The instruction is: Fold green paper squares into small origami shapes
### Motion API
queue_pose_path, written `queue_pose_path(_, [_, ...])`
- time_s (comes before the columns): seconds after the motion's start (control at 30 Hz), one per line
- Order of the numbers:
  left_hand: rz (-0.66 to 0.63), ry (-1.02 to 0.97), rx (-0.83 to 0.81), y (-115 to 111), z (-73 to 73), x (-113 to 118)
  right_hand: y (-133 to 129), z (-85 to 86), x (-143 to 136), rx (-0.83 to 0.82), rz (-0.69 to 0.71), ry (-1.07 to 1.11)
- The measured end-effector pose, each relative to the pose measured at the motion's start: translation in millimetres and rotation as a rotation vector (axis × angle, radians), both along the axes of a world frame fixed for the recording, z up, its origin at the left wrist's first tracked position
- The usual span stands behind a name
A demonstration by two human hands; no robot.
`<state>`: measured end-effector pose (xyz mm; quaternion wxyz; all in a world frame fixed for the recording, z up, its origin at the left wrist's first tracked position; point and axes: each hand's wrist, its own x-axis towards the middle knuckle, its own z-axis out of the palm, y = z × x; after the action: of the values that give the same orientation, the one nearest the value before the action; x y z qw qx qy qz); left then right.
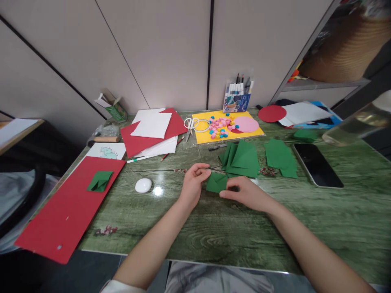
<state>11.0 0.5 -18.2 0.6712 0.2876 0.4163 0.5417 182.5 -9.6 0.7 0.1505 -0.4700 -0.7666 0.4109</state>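
Between my hands is a small folded piece of green paper [216, 183], with crease lines on its face. My left hand [195, 181] pinches its upper left corner between thumb and fingers. At its right edge, my right hand [244, 192] grips it with thumb and curled fingers. Just behind lies a fanned stack of green paper [244, 158], and to its right a second pile of green paper pieces [279, 156]. Another folded green piece [100, 181] rests on the long red sheet [70, 211] at the left.
White scissors [189, 126] and coloured pompoms [220, 126] lie on or beside a yellow sheet [203, 136]. A box of markers [236, 97] stands behind. A phone [317, 165] and clear bottle [351, 124] are right; a white oval object [143, 185] sits left.
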Motion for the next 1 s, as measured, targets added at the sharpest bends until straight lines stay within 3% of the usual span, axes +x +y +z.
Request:
queue_pose_path(0.43, [0.024,-0.019,-0.012,-2,-9.3,5,-1,-0.2,-1,-0.022,0.026,0.01])
queue_pose_path(0.6, [-0.062,0.068,0.014,-1,1.8,1,-1,0.1,0,-0.019,-0.018,0.033])
queue_pose_path(0.73, [-0.199,0.076,-0.067,2,10.9,-5,-1,1.5,2,-0.033,-0.07,0.048])
queue_pose_path(0.83, [-0.229,0.055,-0.093,3,12.2,-7,-1,2.3,3,-0.04,-0.08,0.061])
queue_pose_path(1.0, [-0.257,0.151,0.009,-1,9.6,-3,1,1.8,2,-0.038,-0.081,0.067])
